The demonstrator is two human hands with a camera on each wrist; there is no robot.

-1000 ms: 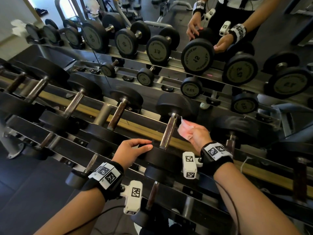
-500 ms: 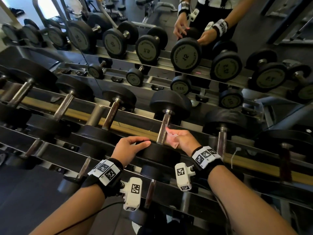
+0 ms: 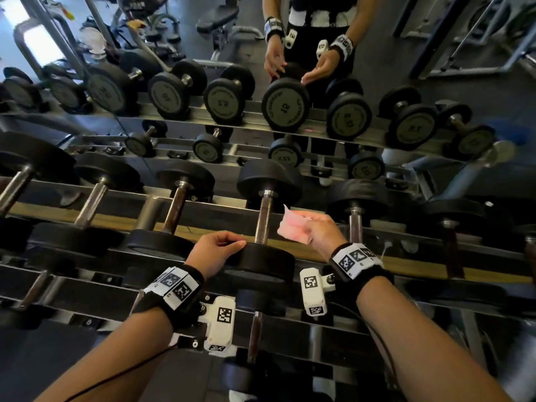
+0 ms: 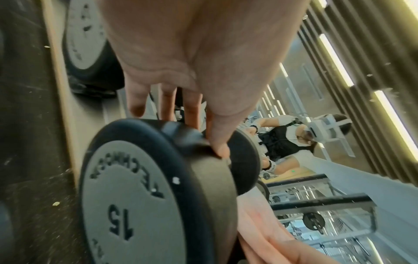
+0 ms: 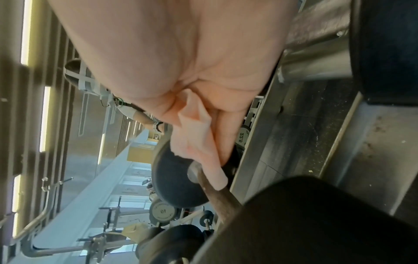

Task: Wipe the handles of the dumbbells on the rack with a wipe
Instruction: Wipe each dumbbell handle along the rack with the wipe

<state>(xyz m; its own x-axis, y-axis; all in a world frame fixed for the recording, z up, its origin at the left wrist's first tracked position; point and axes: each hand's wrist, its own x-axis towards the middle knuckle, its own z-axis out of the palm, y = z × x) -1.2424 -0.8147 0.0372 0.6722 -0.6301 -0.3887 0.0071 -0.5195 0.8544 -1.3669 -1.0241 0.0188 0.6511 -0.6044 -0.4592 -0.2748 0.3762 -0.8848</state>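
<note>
A black dumbbell marked 15 lies on the rack's upper tier, its worn metal handle (image 3: 265, 219) running away from me. My left hand (image 3: 229, 246) grips the rim of its near head (image 3: 261, 264), thumb on the edge (image 4: 220, 150) and fingers over the top. My right hand (image 3: 313, 229) pinches a crumpled pink wipe (image 3: 291, 227) just right of the handle, a small gap apart from it. In the right wrist view the wipe (image 5: 196, 142) hangs from the fingers beside the handle (image 5: 214, 194).
Neighbouring dumbbells lie close on the left (image 3: 174, 210) and right (image 3: 355, 219) of this one. A lower tier holds more handles (image 3: 255, 335). A mirror (image 3: 290, 105) behind the rack reflects the dumbbells and the person.
Half a second ago the wipe was against the handle; now my right hand has drawn it off to the right. My left hand stays on the near head.
</note>
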